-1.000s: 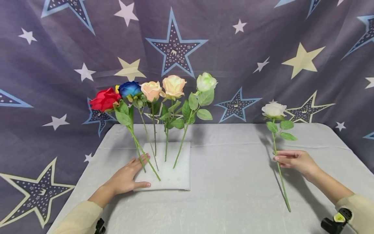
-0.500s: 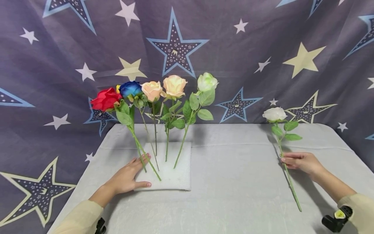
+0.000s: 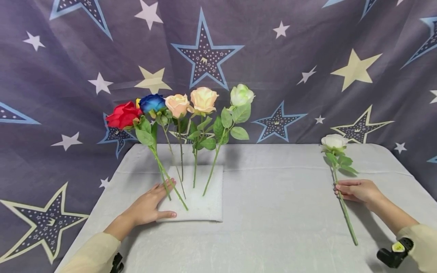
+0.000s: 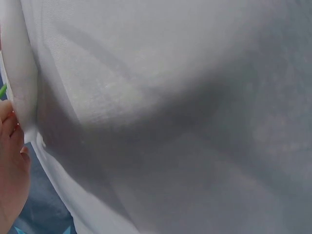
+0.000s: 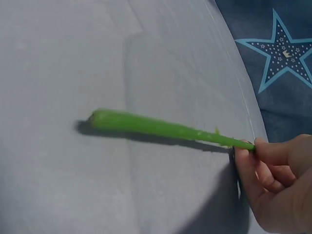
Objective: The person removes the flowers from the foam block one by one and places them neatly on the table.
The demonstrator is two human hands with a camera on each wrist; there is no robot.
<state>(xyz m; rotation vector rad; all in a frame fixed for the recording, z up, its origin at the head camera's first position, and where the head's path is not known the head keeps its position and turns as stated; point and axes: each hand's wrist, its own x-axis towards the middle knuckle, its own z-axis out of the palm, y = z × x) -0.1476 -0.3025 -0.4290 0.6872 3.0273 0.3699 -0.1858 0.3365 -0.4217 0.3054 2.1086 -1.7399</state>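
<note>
My right hand (image 3: 360,192) pinches the stem of a white rose (image 3: 334,141) between thumb and fingers, at the right of the table. The rose leans, its bloom away from me and its green stem end (image 5: 141,124) toward me, low over the cloth. On the left, my left hand (image 3: 146,206) rests with spread fingers on the left edge of a white foam block (image 3: 205,208). Several roses stand in the foam: a red rose (image 3: 123,115), a blue rose (image 3: 152,103), two peach roses, one of them a peach rose (image 3: 203,100), and a pale green rose (image 3: 241,95).
A light grey cloth covers the table (image 3: 273,212). Behind it hangs a dark curtain (image 3: 259,68) printed with stars. A bit of a yellow flower (image 3: 137,103) shows between the red and blue blooms. The red rose's stem crosses another stem above the foam.
My right hand has moved right and slightly toward me with the white rose. Its bloom has lowered and swung right. My left hand and the standing roses have stayed in place.
</note>
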